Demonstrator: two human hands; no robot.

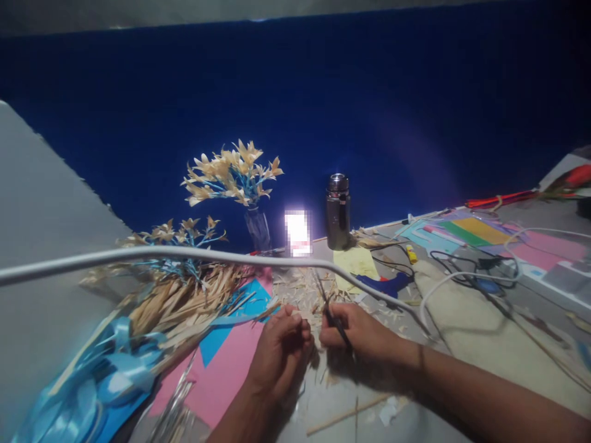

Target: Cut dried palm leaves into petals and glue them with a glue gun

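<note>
My right hand (353, 332) is closed around dark-handled scissors (339, 329), whose blades point up and away from me. Close by on the left, my left hand (281, 354) has its fingers curled into a pinch near a small pale scrap; what they hold is too small to make out. Pale husk clippings (295, 286) lie scattered on the table beneath and beyond both hands. To the left is a pile of dry husk strips (184, 301), beside pink paper (231, 369) and blue paper (217, 338).
A white cable (258, 261) crosses in front. Behind stand husk flowers (235, 172) in a clear vase (257, 229), a bright light (298, 232) and a metal flask (338, 212). A blue glue gun (388, 284) lies right, light-blue ribbon (122, 375) left.
</note>
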